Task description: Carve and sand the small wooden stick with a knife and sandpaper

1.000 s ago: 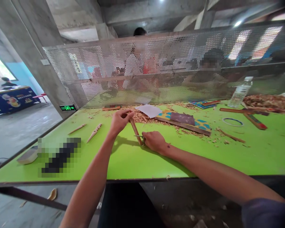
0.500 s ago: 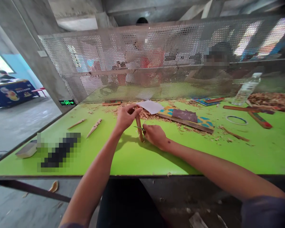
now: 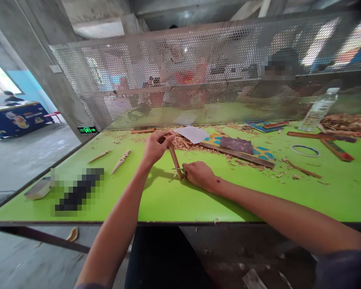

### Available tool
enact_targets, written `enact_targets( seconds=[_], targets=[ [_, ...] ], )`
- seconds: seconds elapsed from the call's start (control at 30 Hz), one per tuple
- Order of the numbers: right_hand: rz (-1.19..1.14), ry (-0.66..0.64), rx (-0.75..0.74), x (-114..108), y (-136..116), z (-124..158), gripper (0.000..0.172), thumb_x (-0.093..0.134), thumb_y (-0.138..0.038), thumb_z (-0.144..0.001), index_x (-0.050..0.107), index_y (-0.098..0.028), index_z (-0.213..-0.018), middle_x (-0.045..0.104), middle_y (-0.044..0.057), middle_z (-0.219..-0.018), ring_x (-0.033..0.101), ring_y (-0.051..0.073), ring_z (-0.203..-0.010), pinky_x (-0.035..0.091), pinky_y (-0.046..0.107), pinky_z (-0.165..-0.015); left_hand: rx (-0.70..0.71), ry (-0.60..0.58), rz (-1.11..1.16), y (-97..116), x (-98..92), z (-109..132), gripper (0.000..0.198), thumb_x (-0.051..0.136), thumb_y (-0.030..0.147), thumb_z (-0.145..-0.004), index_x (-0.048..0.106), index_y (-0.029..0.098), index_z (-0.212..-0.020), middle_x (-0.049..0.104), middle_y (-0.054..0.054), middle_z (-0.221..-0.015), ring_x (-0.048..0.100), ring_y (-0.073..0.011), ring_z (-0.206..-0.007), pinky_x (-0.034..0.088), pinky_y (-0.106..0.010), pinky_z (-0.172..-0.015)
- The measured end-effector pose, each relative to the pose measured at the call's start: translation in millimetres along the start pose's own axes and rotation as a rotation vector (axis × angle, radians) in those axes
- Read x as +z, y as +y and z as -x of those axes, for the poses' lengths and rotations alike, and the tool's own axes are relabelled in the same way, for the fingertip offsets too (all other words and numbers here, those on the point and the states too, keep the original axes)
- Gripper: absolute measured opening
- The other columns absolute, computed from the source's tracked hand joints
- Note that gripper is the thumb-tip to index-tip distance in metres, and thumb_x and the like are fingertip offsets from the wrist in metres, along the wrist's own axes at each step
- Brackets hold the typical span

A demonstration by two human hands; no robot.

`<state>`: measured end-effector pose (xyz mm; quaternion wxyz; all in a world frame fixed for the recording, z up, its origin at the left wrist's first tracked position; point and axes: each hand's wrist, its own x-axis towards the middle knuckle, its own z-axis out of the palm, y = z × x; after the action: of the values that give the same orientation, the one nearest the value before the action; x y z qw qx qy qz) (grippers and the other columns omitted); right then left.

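Observation:
My left hand (image 3: 157,148) grips the top of a brown wooden stick (image 3: 174,157), which leans a little with its lower end on the green table (image 3: 156,204). Closed around the handle of a small knife (image 3: 179,169), my right hand (image 3: 199,174) is to the right of the stick's lower part. The blade lies across the stick near its foot, with small shavings beside it. Left of my hands lie a carved pointed stick (image 3: 120,162) and a thinner stick (image 3: 98,156).
A perforated metal screen (image 3: 132,92) stands behind the table, with people beyond it. White paper (image 3: 191,134), a patterned board (image 3: 237,151), shavings, a ring (image 3: 305,150), wooden pieces and a bottle (image 3: 320,109) are at the back and right. A block (image 3: 37,188) lies left.
The knife and my right hand have moved down the stick toward its foot. The stick leans more, with its top and my left hand shifted slightly left. The view has shifted slightly.

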<state>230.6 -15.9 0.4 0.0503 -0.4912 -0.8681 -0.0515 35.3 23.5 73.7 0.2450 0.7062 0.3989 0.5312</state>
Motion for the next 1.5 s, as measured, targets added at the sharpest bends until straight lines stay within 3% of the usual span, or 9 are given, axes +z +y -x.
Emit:
enact_targets(
  seconds=[0.13, 0.37, 0.53, 0.83, 0.9, 1.1, 1.27, 1.5],
  targets=[
    [0.004, 0.003, -0.027, 0, 2, -5, 0.022, 0.052, -0.028, -0.096, 0.070, -0.020, -0.106, 0.078, 0.010, -0.092, 0.072, 0.025, -0.081, 0.042, 0.029, -0.068, 0.000, 0.024, -0.026, -7, -5.4, -3, 0.035, 0.074, 0.048, -0.082, 0.073, 0.014, -0.091, 0.072, -0.005, -0.070, 0.068, -0.0156, -0.061, 0.050, -0.023, -0.054],
    [0.003, 0.094, 0.028, -10, -1, -9, 0.024, 0.045, -0.026, -0.100, 0.066, -0.018, -0.110, 0.077, 0.010, -0.095, 0.072, 0.024, -0.081, 0.042, 0.029, -0.068, 0.055, 0.011, -0.088, 3, 13.1, 0, 0.031, 0.070, 0.047, -0.087, 0.074, 0.017, -0.094, 0.071, -0.004, -0.072, 0.064, -0.0148, -0.061, 0.046, -0.023, -0.053],
    [0.013, 0.029, 0.024, -7, -3, -5, 0.025, 0.045, -0.028, -0.102, 0.066, -0.018, -0.111, 0.077, 0.012, -0.092, 0.073, 0.024, -0.081, 0.043, 0.029, -0.067, 0.078, 0.022, -0.094, 1, 17.8, -1, 0.030, 0.067, 0.046, -0.089, 0.072, 0.017, -0.095, 0.071, -0.004, -0.075, 0.065, -0.0154, -0.065, 0.046, -0.023, -0.056],
    [0.004, -0.006, -0.029, -4, 3, 0, 0.026, 0.048, -0.029, -0.100, 0.069, -0.018, -0.109, 0.077, 0.011, -0.090, 0.072, 0.025, -0.078, 0.044, 0.030, -0.068, 0.049, 0.007, -0.096, 1, 9.4, 2, 0.031, 0.065, 0.048, -0.091, 0.069, 0.017, -0.094, 0.068, -0.002, -0.071, 0.060, -0.0133, -0.060, 0.043, -0.023, -0.052],
    [-0.001, -0.006, -0.031, -4, 4, 0, 0.025, 0.049, -0.030, -0.099, 0.070, -0.019, -0.106, 0.077, 0.011, -0.089, 0.072, 0.025, -0.079, 0.044, 0.030, -0.069, 0.022, -0.010, -0.051, 2, 12.4, 3, 0.032, 0.066, 0.050, -0.091, 0.065, 0.018, -0.092, 0.067, -0.002, -0.070, 0.061, -0.0130, -0.060, 0.044, -0.023, -0.053],
    [-0.019, -0.002, -0.033, -4, -3, -5, 0.024, 0.052, -0.031, -0.098, 0.071, -0.021, -0.107, 0.078, 0.009, -0.091, 0.072, 0.024, -0.080, 0.044, 0.029, -0.068, -0.055, -0.045, 0.361, 0, 27.0, 3, 0.036, 0.057, 0.055, -0.096, 0.046, 0.021, -0.090, 0.058, 0.004, -0.066, 0.063, -0.0111, -0.056, 0.049, -0.024, -0.058],
    [-0.019, 0.013, -0.056, -7, -12, -6, 0.027, 0.047, -0.031, -0.100, 0.069, -0.020, -0.112, 0.077, 0.009, -0.089, 0.072, 0.024, -0.078, 0.043, 0.029, -0.067, -0.038, -0.081, 0.450, 0, 26.5, 5, 0.027, 0.062, 0.044, -0.097, 0.048, 0.021, -0.096, 0.052, 0.007, -0.066, 0.060, -0.0093, -0.057, 0.050, -0.023, -0.060],
    [0.029, -0.050, -0.082, -12, -9, 0, 0.029, 0.042, -0.027, -0.102, 0.068, -0.018, -0.114, 0.077, 0.011, -0.091, 0.073, 0.026, -0.081, 0.045, 0.031, -0.068, -0.006, -0.138, 0.446, -2, 33.1, 3, 0.029, 0.063, 0.047, -0.097, 0.052, 0.021, -0.098, 0.053, 0.006, -0.063, 0.057, -0.0097, -0.054, 0.046, -0.021, -0.054]
  ],
)
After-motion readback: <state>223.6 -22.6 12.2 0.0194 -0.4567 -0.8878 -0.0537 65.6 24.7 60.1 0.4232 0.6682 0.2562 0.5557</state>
